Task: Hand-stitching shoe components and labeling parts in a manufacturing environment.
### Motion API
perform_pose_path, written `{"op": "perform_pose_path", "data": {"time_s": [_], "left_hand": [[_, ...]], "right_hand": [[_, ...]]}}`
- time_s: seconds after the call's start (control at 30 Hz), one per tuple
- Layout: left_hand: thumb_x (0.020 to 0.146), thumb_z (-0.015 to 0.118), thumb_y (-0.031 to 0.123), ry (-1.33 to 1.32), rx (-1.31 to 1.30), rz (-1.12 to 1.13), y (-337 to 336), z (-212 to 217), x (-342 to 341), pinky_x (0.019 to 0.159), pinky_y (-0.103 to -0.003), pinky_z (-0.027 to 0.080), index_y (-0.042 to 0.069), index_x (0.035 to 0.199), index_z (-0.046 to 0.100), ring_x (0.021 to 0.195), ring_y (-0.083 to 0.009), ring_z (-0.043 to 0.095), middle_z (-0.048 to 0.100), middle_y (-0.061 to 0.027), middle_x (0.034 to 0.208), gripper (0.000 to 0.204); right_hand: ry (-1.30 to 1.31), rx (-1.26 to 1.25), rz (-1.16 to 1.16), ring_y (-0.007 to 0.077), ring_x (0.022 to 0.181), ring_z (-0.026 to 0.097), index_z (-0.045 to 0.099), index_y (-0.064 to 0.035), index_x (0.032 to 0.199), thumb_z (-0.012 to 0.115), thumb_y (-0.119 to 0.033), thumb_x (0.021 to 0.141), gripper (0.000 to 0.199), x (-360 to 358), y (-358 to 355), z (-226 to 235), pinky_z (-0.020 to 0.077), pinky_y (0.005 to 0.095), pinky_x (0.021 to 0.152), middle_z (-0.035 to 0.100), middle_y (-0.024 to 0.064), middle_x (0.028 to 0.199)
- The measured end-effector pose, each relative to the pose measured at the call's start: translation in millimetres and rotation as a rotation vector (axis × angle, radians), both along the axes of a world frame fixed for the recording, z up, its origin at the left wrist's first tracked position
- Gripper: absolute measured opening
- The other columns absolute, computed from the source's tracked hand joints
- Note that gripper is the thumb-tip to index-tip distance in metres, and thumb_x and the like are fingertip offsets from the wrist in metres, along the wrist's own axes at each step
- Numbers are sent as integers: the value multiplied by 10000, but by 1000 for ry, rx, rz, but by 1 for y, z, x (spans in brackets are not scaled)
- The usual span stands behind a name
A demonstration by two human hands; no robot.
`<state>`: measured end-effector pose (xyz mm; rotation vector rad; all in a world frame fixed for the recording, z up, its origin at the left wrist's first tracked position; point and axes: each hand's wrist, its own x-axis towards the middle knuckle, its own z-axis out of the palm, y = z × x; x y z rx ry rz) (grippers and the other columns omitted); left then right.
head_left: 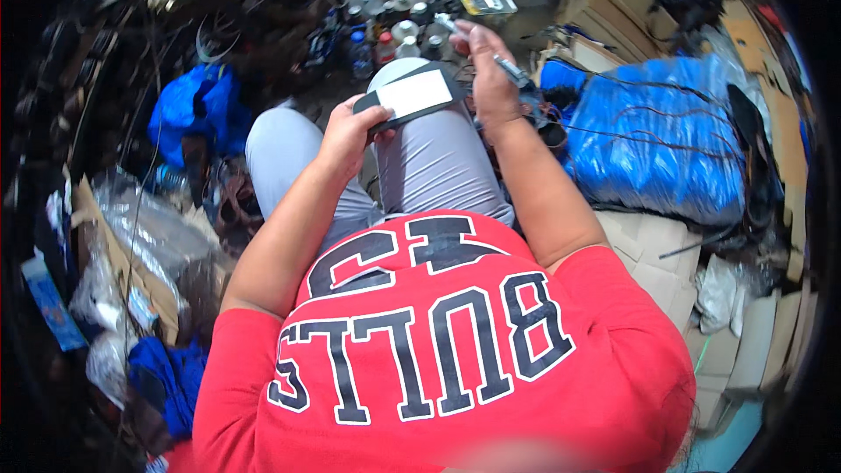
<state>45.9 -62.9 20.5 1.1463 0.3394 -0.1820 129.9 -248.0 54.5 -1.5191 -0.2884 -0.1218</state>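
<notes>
Squarely over the person's right knee, the flat dark rectangular slab with a white face [413, 95] is pinched at its near-left corner by the left hand [350, 131]: the thumb lies on top and the other fingers curl beneath, closed on the edge. The slab's long axis runs from that grip up and to the right, tilted slightly, so its free far end points toward the right hand [491, 79].

That right hand is raised just beyond and to the right of the slab's far end, apart from it with only a narrow gap. Its fingers are wrapped shut around a slim dark pen-like tool [515, 72], which slants down to the right across the back of the hand; a small pale piece shows at the fingertips near the top, too blurred to identify. Which end of the tool is the working tip cannot be told.

So the right hand is the nearer one to the slab's free end, and the white face lies down and to the left of its fingertips.

Beyond the knees stands a cluster of small bottles and jars [394, 9] on the floor. A crinkled blue plastic sheet [648, 136] lies just right of the right forearm, and flattened cardboard [666, 263] lies below it.
</notes>
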Motion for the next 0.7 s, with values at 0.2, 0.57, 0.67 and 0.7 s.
{"op": "perform_pose_path", "data": {"time_s": [0.2,0.57,0.67,0.7], "left_hand": [[747,641,99,21,-50,144,27,-3,-18,523,-233,432,24,837,597,559,-120,568,609,-46,701,125],[767,689,133,77,-16,307,65,-2,-60,592,-220,476,37,950,606,681,-102,570,621,-39,822,223],[768,688,133,114,-7,342,73,-7,-70,593,-219,477,39,963,603,678,-104,574,625,-44,820,232],[769,687,134,109,1,354,76,-8,-72,597,-222,478,40,971,597,676,-108,576,626,-47,823,240]], "right_hand": [[135,207,416,116,831,570,541,-5,1142,491,-243,929,324,-6,63,19,442,242,772,617,81,953],[557,522,690,206,792,588,523,17,1097,441,-302,944,363,2,131,-20,482,311,758,597,146,896],[652,544,700,186,784,574,540,-9,1033,517,-250,910,271,1,144,-15,480,310,714,584,125,892],[660,541,716,186,784,574,540,-9,1033,517,-250,910,271,2,149,-19,480,310,714,584,125,892]]}}
